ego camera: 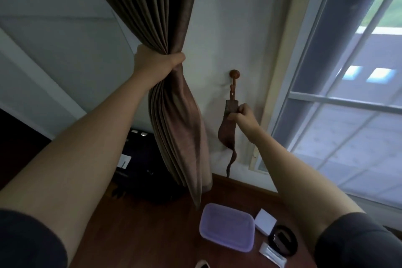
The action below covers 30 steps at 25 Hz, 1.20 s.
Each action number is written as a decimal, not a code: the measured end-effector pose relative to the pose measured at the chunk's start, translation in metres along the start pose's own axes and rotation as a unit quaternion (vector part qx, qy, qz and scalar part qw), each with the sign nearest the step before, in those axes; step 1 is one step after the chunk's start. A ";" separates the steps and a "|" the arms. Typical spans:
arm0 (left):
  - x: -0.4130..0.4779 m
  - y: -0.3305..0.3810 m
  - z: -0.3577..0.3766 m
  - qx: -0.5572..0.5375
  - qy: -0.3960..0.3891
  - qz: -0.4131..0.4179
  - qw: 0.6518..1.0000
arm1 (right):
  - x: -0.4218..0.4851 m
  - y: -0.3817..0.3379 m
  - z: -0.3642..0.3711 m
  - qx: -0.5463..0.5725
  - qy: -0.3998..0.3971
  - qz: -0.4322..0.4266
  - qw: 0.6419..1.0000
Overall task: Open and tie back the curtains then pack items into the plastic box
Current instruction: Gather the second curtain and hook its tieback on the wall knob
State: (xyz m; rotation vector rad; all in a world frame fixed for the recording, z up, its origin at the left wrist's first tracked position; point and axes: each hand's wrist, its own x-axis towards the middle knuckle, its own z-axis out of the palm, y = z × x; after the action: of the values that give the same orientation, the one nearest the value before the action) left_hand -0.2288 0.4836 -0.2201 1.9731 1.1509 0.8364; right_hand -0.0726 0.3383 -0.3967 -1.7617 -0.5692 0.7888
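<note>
A brown pleated curtain [174, 115] hangs left of the window, bunched together at mid height. My left hand [157, 62] is shut around that bunch. A brown fabric tieback [227, 130] hangs from a round wooden wall hook [234, 74] to the right of the curtain, its cord trailing down. My right hand [243, 113] pinches the tieback near its upper end. On the floor below lies a purple-lidded plastic box [227, 226], lid on.
Beside the box lie a small white box [265, 221], a black round item [282, 239] and a clear packet [273, 253]. A dark bag [139, 169] sits on the floor behind the curtain. The window [348, 93] fills the right side. A white wall stands ahead.
</note>
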 end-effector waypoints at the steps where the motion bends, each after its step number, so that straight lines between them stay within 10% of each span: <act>1: -0.001 0.001 0.003 0.000 0.006 0.002 1.000 | -0.007 0.003 -0.006 -0.005 0.008 0.002 1.000; 9: -0.026 0.027 0.056 -0.004 -0.025 -0.017 1.000 | -0.040 -0.016 -0.107 -0.250 0.010 -0.024 0.968; 20: -0.095 0.087 0.164 0.029 -0.099 0.021 0.994 | -0.083 -0.030 -0.137 -0.207 0.099 -0.109 0.967; 30: -0.088 0.103 0.191 -0.005 -0.151 -0.042 0.988 | -0.101 -0.025 -0.074 0.244 0.170 -0.030 0.954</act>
State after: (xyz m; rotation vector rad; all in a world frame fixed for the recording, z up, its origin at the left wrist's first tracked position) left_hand -0.0656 0.3205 -0.2578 1.9480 1.0399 0.4781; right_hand -0.0845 0.2278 -0.3335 -1.3691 -0.1733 0.5097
